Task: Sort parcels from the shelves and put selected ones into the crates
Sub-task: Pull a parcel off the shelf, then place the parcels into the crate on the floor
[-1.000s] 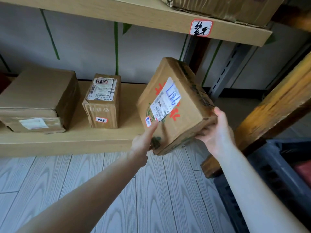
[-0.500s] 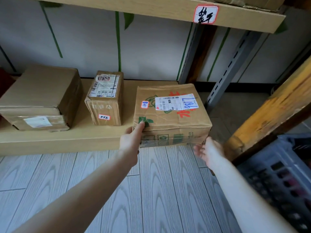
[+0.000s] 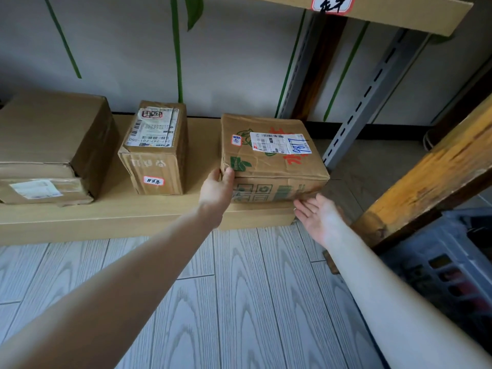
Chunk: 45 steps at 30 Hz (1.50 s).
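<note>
A cardboard parcel [image 3: 271, 166] with green and red print and a white label lies flat at the right end of the low wooden shelf [image 3: 111, 211]. My left hand [image 3: 217, 189] rests against its front left corner, thumb on the top edge. My right hand [image 3: 318, 218] is open, palm up, just below the parcel's front right corner, fingertips close to it. A dark plastic crate [image 3: 442, 265] stands on the floor at the right.
Two more parcels sit on the shelf: a small labelled box [image 3: 155, 155] in the middle and a large brown box [image 3: 50, 145] at the left. A slanted wooden beam [image 3: 431, 177] crosses at the right. Grey metal uprights [image 3: 370, 86] stand behind. An upper shelf [image 3: 386, 12] hangs overhead.
The parcel was held tilted in the air by both hands, then set flat on the shelf. My right hand has let go and opened; my left hand stays at its corner.
</note>
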Each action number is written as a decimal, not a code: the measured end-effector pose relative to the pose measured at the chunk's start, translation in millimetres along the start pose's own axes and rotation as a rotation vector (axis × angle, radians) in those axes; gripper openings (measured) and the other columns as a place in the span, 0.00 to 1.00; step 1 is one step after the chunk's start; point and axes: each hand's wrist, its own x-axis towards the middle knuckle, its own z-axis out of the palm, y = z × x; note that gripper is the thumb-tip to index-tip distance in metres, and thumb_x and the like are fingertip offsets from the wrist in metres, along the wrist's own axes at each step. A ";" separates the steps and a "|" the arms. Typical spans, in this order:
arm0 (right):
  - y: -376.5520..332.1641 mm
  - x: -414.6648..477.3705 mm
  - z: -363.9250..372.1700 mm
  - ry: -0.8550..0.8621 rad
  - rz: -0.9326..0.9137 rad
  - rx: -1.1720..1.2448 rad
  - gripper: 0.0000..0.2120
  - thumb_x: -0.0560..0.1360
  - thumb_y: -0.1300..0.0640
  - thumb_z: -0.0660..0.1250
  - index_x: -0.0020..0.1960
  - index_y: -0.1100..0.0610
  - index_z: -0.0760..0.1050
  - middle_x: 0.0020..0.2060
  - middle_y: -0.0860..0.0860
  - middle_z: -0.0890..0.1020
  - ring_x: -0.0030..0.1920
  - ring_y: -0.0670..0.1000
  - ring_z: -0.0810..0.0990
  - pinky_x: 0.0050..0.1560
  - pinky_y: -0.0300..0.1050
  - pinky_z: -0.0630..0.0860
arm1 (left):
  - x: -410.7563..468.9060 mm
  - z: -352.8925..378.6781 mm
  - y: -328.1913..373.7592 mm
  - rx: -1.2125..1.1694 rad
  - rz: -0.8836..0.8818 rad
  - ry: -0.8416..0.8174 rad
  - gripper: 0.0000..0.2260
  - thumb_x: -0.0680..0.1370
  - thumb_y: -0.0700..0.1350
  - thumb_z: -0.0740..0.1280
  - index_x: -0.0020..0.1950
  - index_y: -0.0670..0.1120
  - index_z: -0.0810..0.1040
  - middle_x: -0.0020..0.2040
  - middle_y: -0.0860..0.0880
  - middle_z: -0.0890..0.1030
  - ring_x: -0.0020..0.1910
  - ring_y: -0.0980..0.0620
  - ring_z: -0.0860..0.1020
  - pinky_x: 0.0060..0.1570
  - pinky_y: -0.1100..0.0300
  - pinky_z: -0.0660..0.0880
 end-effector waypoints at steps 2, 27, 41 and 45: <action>7.0 -1.8 3.4 0.016 -0.015 -0.069 0.21 0.81 0.57 0.50 0.71 0.67 0.59 0.69 0.63 0.67 0.67 0.58 0.69 0.68 0.50 0.64 | 1.6 -2.1 0.5 0.023 -0.009 -0.009 0.22 0.80 0.53 0.55 0.72 0.44 0.64 0.66 0.44 0.74 0.64 0.46 0.72 0.61 0.57 0.69; 72.0 -33.4 203.6 -0.467 -0.246 -0.876 0.17 0.77 0.47 0.60 0.63 0.52 0.69 0.61 0.50 0.76 0.60 0.52 0.74 0.64 0.53 0.70 | 42.7 -165.2 15.8 -0.061 0.059 0.101 0.12 0.79 0.45 0.60 0.59 0.41 0.76 0.47 0.46 0.81 0.42 0.52 0.78 0.42 0.60 0.76; 83.2 -75.7 149.1 -0.526 -0.539 -0.757 0.09 0.79 0.57 0.58 0.56 0.54 0.73 0.51 0.44 0.79 0.49 0.34 0.76 0.47 0.22 0.69 | -32.4 -143.3 9.3 -0.064 0.287 0.282 0.08 0.77 0.41 0.63 0.55 0.48 0.72 0.50 0.53 0.80 0.50 0.57 0.79 0.47 0.65 0.77; 51.9 -127.2 118.2 -0.426 -0.378 -0.781 0.09 0.79 0.55 0.59 0.51 0.59 0.75 0.48 0.53 0.80 0.47 0.48 0.77 0.46 0.37 0.72 | -85.3 -122.8 41.7 0.039 0.123 0.313 0.08 0.77 0.44 0.65 0.54 0.45 0.72 0.47 0.51 0.79 0.46 0.56 0.79 0.41 0.67 0.76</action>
